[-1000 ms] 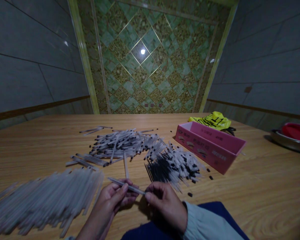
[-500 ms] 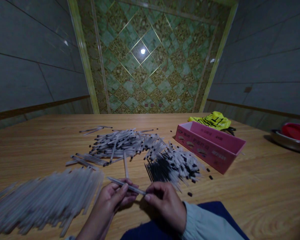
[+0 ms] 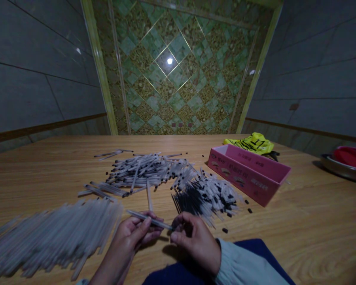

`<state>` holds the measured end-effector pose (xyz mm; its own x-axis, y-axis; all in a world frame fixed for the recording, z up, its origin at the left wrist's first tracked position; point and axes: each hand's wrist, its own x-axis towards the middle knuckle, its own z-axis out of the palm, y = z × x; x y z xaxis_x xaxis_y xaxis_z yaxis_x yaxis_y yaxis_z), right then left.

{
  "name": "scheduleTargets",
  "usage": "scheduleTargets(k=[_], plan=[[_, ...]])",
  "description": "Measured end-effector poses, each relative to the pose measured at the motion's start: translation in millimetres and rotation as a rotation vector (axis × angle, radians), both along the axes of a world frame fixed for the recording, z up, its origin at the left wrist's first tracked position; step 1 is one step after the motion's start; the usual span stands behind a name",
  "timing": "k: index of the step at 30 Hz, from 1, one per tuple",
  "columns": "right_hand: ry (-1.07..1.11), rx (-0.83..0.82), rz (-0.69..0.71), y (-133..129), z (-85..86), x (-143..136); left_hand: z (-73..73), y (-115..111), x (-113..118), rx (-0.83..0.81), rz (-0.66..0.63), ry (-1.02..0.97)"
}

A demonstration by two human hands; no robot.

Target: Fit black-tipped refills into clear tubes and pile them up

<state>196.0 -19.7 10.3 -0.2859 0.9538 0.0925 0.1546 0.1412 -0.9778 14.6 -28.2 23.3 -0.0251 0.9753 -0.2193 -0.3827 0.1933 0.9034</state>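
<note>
From my end I judge the step in hand to be fitting or adjusting the end of one slim clear barrel [image 3: 136, 214], which lies in front of the pink box [image 3: 246, 176] and to its left, above the table [image 3: 308, 225]. The left hand [image 3: 135, 233] has it pinched between thumb and fingers; the right hand [image 3: 198, 241] is curled at its near tip, thumb and forefinger bent, and I cannot tell whether they grip the tip, a small part or nothing. As I read it, the next move calls for me to hold the barrel steady on the left, line the right fingertips up with its axis and press gently, since so thin a tube could roll or slip. Counting: two hands, one held barrel, one box. Just left of the box is one heap of short pale pieces [image 3: 222, 194], merging with one bunch of thin dark rods [image 3: 188, 200]; farther left is one heap of dark-tipped tubes [image 3: 139, 170], and left of it and nearer me one spread of clear tubes [image 3: 56, 237]. All of these overlap too much to count singly. Three dark caps [image 3: 224, 230] lie apart, nearer me than the box. One yellow bag [image 3: 255, 143] sits just behind it; well to its right, one metal tray [image 3: 342, 170] bears at least one red item [image 3: 350, 157].
</note>
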Motion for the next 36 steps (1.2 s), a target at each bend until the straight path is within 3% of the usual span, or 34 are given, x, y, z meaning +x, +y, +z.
scheduleTargets(k=[2,8,11,15,23,28,31,33,36], plan=[[-0.016,-0.003,0.031,0,-1.3,0,0.1,0,1,-0.006,0.019,0.013],[0.025,0.009,-0.042,1,-0.2,-1,1.8,-2,3,-0.023,0.028,0.009],[-0.051,0.051,-0.011,1,-1.0,0,2.7,-2,3,-0.018,0.040,0.002],[-0.122,0.099,-0.077,2,-3.7,1,1.1,-1,3,-0.016,0.023,-0.015],[0.010,-0.074,0.031,-2,2.7,-2,4.0,-1,2,-0.014,0.038,-0.023],[0.007,0.000,-0.106,-2,10.8,-3,8.5,-1,-1,-0.003,0.025,-0.033],[0.026,-0.008,-0.101,-1,10.2,-2,9.4,-1,-3,0.015,0.032,-0.020],[0.088,-0.074,-0.081,1,6.7,-1,10.2,-1,-3,0.015,0.044,-0.005],[0.320,-0.316,0.018,5,0.6,2,11.7,-2,-3,0.012,0.074,0.004]])
